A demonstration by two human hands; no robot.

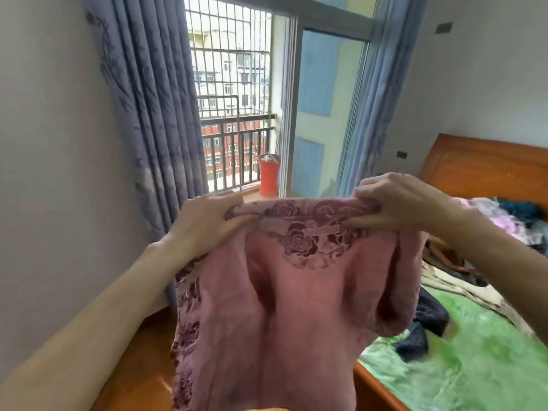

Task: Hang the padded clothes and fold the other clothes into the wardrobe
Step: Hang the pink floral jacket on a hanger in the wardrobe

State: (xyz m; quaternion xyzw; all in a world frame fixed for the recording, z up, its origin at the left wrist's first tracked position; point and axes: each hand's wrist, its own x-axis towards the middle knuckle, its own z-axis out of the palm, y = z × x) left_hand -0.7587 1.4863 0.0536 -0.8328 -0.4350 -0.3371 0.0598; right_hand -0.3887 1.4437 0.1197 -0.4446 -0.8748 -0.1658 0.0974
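Pink fleece-lined jacket held up by its collar, about to be sorted for hanging.

The left hand and right hand each pinch one end of the collar of a dusty-pink padded jacket with a dark rose-patterned velvet shell and plush lining, holding it open in mid-air over the near edge of the bed with the green sheet. It looks thick and lined, so I judge it belongs with the things to hang; the next move calls for a hanger slipped into the shoulders, and none is in sight, nor is the wardrobe. A small pink label is sewn below the collar, its writing too blurred to read. More loose mixed clothes in a heap wait along the bed's far side by the wooden headboard.
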